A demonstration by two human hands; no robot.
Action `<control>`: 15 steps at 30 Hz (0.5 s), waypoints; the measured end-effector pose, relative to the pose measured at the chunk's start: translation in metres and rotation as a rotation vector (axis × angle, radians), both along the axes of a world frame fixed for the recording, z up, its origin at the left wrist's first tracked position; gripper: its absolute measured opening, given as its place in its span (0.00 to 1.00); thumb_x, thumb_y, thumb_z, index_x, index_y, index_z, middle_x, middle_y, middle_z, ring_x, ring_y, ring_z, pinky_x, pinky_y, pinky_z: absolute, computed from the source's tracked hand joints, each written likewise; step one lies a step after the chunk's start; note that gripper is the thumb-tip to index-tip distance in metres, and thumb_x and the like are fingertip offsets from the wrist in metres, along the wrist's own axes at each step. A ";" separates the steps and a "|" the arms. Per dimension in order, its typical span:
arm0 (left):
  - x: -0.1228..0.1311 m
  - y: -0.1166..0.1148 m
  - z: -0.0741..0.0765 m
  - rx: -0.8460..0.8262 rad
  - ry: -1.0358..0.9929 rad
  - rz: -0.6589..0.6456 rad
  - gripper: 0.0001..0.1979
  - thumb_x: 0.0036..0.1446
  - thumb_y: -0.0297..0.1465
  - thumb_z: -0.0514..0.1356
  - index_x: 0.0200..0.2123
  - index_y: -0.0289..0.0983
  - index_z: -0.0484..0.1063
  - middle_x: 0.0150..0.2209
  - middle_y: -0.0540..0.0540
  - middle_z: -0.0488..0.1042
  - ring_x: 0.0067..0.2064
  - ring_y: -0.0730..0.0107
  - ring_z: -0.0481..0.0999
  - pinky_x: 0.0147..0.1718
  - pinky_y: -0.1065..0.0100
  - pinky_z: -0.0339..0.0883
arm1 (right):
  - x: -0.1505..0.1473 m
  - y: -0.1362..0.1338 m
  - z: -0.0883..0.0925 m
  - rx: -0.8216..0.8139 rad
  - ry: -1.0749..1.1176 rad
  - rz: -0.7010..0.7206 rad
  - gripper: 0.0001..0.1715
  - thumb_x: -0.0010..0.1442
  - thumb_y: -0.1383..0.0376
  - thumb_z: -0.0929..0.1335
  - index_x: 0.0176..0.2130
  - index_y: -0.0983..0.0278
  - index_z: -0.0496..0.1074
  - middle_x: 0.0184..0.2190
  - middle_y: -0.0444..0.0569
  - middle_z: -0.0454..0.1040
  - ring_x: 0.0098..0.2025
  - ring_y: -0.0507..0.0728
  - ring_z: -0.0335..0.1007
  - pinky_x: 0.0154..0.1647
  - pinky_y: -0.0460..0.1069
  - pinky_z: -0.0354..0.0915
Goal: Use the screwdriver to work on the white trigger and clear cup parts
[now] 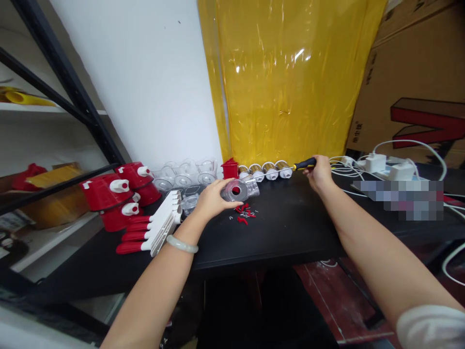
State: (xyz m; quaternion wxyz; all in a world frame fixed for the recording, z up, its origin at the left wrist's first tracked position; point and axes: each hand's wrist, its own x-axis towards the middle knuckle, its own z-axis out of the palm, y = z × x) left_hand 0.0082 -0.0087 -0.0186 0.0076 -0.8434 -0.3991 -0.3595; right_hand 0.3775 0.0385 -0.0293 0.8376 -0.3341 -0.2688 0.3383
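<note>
My left hand (214, 198) is closed around a clear plastic housing (250, 188) with a round opening facing me. In my right hand (320, 173) is a screwdriver (304, 164) with a black and yellow handle. Its long thin shaft points left, passing across a row of several gold-and-white cylinders (269, 170). Just below the housing, small red plastic pieces (242, 220) and tiny screws (254, 213) lie loose on the black table (283, 232). A red square-topped part (229, 168) stands behind the housing.
Left of my left hand lie white paddle-shaped parts with red handles (160, 225). Behind them are red containers (109, 196) and clear cups (185, 174). White chargers (401, 170) and tangled cables occupy the right side. A black metal shelf (72, 92) rises at left.
</note>
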 end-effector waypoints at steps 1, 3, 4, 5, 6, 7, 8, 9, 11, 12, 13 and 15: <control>0.000 0.000 0.000 0.002 0.001 0.002 0.39 0.44 0.45 0.76 0.60 0.42 0.73 0.52 0.41 0.78 0.53 0.51 0.78 0.54 0.52 0.71 | -0.002 -0.002 0.002 -0.011 0.032 -0.024 0.04 0.60 0.63 0.66 0.35 0.59 0.63 0.21 0.35 0.64 0.17 0.48 0.61 0.14 0.42 0.56; 0.000 0.000 0.000 0.005 0.003 0.003 0.39 0.45 0.45 0.75 0.60 0.42 0.72 0.52 0.41 0.78 0.53 0.52 0.78 0.54 0.52 0.71 | -0.005 -0.006 0.006 -0.033 0.091 -0.024 0.03 0.61 0.65 0.63 0.34 0.60 0.66 0.21 0.38 0.65 0.19 0.49 0.64 0.16 0.43 0.60; 0.000 0.000 0.000 0.004 0.005 0.003 0.39 0.45 0.45 0.75 0.60 0.42 0.73 0.52 0.41 0.78 0.53 0.52 0.78 0.54 0.52 0.71 | -0.006 -0.008 0.007 -0.035 0.107 0.005 0.06 0.62 0.65 0.62 0.34 0.60 0.67 0.21 0.39 0.66 0.19 0.49 0.65 0.17 0.43 0.62; 0.000 0.000 0.000 0.001 0.009 0.002 0.39 0.45 0.45 0.75 0.60 0.42 0.73 0.52 0.40 0.78 0.52 0.52 0.78 0.54 0.52 0.71 | -0.006 -0.009 0.008 -0.039 0.117 0.028 0.09 0.63 0.64 0.61 0.33 0.61 0.69 0.21 0.40 0.67 0.20 0.50 0.66 0.18 0.44 0.63; 0.000 0.000 0.001 -0.004 0.010 0.003 0.39 0.45 0.45 0.76 0.60 0.42 0.73 0.51 0.40 0.78 0.52 0.52 0.78 0.53 0.52 0.71 | -0.006 -0.009 0.009 -0.046 0.120 0.040 0.11 0.64 0.62 0.61 0.33 0.61 0.69 0.21 0.41 0.67 0.20 0.50 0.67 0.19 0.44 0.65; 0.000 0.000 0.001 -0.009 0.011 0.003 0.39 0.44 0.45 0.76 0.59 0.42 0.73 0.51 0.40 0.78 0.52 0.52 0.78 0.53 0.52 0.71 | -0.005 -0.009 0.009 -0.057 0.114 0.038 0.14 0.65 0.59 0.61 0.32 0.62 0.70 0.21 0.41 0.68 0.21 0.51 0.67 0.19 0.45 0.66; -0.001 0.001 0.001 -0.011 0.011 0.003 0.39 0.44 0.45 0.76 0.59 0.42 0.73 0.51 0.40 0.78 0.52 0.51 0.78 0.53 0.52 0.71 | -0.004 -0.008 0.009 -0.068 0.098 0.024 0.18 0.66 0.55 0.62 0.31 0.62 0.70 0.20 0.42 0.68 0.21 0.51 0.68 0.20 0.45 0.67; -0.001 0.001 0.001 -0.009 0.009 0.004 0.39 0.45 0.45 0.75 0.59 0.42 0.73 0.50 0.41 0.78 0.52 0.51 0.78 0.53 0.52 0.71 | -0.003 -0.007 0.008 -0.080 0.074 -0.002 0.20 0.66 0.52 0.63 0.30 0.63 0.71 0.20 0.42 0.68 0.21 0.51 0.68 0.20 0.45 0.67; -0.001 0.002 0.001 0.004 0.002 0.003 0.38 0.45 0.45 0.75 0.60 0.42 0.73 0.50 0.41 0.78 0.52 0.51 0.78 0.53 0.51 0.71 | -0.001 -0.005 0.007 -0.103 0.000 -0.068 0.22 0.63 0.48 0.67 0.29 0.63 0.71 0.19 0.42 0.68 0.19 0.51 0.67 0.18 0.45 0.65; -0.002 0.002 0.000 0.010 0.000 0.001 0.38 0.45 0.45 0.75 0.60 0.42 0.73 0.50 0.41 0.78 0.52 0.51 0.78 0.53 0.51 0.71 | -0.001 -0.004 0.006 -0.118 -0.044 -0.095 0.21 0.62 0.49 0.69 0.28 0.64 0.71 0.19 0.42 0.68 0.18 0.50 0.65 0.17 0.45 0.64; -0.002 0.002 0.000 0.012 -0.002 -0.001 0.38 0.45 0.45 0.75 0.59 0.42 0.73 0.50 0.41 0.78 0.52 0.51 0.78 0.54 0.51 0.71 | 0.000 -0.004 0.005 -0.141 -0.087 -0.114 0.20 0.61 0.52 0.69 0.28 0.64 0.71 0.19 0.42 0.68 0.17 0.50 0.63 0.17 0.45 0.63; -0.002 0.002 0.000 0.009 -0.005 -0.002 0.38 0.45 0.44 0.75 0.59 0.42 0.73 0.51 0.40 0.78 0.52 0.51 0.78 0.54 0.51 0.70 | 0.001 -0.005 0.004 -0.202 -0.169 -0.148 0.16 0.63 0.58 0.68 0.27 0.63 0.71 0.18 0.42 0.67 0.15 0.49 0.60 0.15 0.46 0.60</control>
